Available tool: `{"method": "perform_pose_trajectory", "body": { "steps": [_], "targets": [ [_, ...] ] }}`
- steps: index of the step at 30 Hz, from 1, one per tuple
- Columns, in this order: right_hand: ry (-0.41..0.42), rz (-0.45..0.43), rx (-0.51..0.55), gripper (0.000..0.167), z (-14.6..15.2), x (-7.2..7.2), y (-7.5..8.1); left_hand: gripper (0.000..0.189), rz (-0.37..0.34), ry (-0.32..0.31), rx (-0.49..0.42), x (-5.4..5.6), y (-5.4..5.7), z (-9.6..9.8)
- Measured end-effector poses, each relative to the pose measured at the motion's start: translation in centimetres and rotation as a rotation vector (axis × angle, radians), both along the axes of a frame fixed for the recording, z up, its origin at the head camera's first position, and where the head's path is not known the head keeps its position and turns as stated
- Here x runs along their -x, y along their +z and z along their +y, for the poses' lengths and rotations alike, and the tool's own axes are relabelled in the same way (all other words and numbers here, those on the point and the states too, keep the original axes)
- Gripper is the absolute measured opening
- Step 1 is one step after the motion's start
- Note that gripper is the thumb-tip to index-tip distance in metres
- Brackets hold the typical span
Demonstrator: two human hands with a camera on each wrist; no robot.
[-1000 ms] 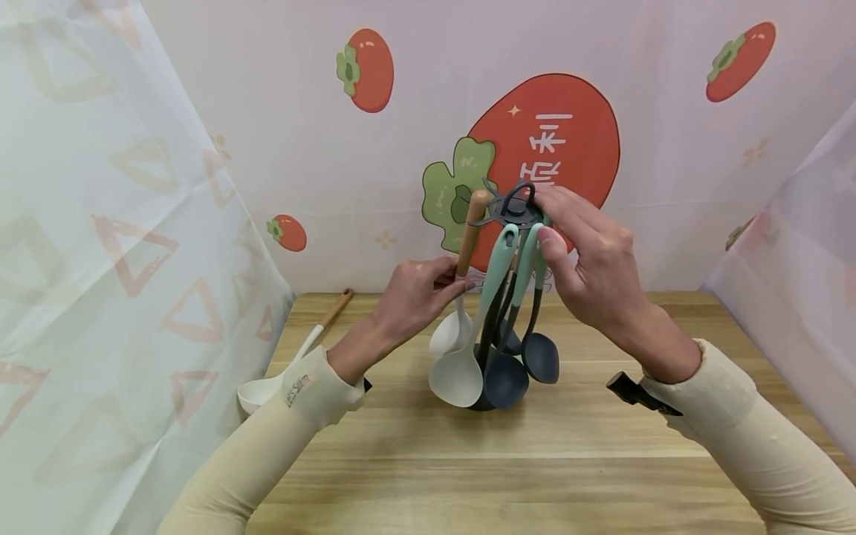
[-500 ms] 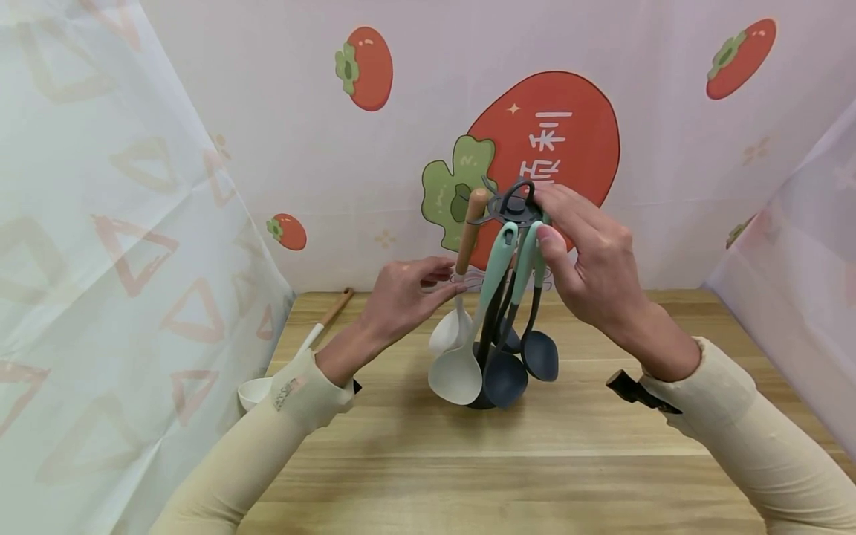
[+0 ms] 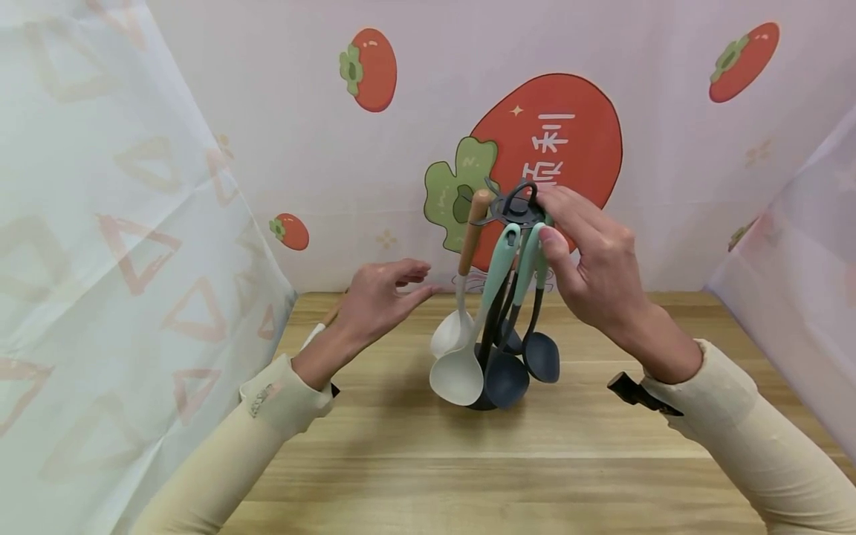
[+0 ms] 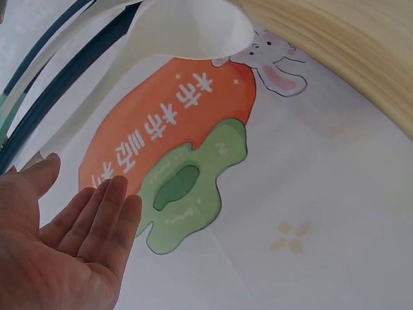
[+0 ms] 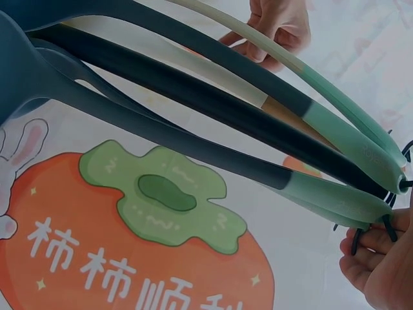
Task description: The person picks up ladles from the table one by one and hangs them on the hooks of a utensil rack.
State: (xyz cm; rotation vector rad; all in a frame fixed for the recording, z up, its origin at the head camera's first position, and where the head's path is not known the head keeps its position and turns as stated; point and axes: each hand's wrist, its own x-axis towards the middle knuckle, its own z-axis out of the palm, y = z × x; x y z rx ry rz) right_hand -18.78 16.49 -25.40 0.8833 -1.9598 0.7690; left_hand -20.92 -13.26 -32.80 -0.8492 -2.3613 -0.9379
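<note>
A dark utensil rack stands upright on the table, with several ladles and spoons hanging from its hooked top. My right hand grips the right side of that top, thumb in front beside a mint-handled dark ladle; the right wrist view shows its fingers at the hooks. On the rack's left hangs a white ladle with a wooden handle, behind a mint-handled white ladle. To the left, my left hand is apart from the utensils, fingers and thumb extended, holding nothing.
Another white utensil with a wooden handle lies at the table's left edge, mostly hidden behind my left arm. The wooden table backs onto a cloth wall printed with persimmons. More cloth hangs at both sides.
My left hand has let go of the wooden-handled white ladle and moved left, away from the rack. That ladle stays hanging. My right hand keeps its place.
</note>
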Motion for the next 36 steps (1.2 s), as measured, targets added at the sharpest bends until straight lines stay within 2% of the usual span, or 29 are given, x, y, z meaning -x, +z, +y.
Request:
{"method": "perform_pose_trajectory", "body": {
  "steps": [14, 22, 29, 36],
  "targets": [
    [-0.023, -0.021, -0.070, 0.058, 0.3, -0.1, 0.3, 0.029, 0.001, 0.183, 0.073, 0.8, -1.2, -4.1],
    [-0.021, -0.019, -0.067, 0.057, 0.3, -0.1, 0.3, 0.030, -0.039, 0.260, 0.125, 1.6, -1.6, -6.0],
    [-0.020, -0.015, -0.056, 0.055, 0.4, -0.1, 0.2, 0.034, -0.103, 0.314, 0.188, 2.8, -2.0, -7.5],
    [-0.017, -0.009, -0.058, 0.054, 0.3, 0.0, 0.2, 0.035, -0.161, 0.387, 0.254, 4.6, -2.7, -9.2]
  ]
}}
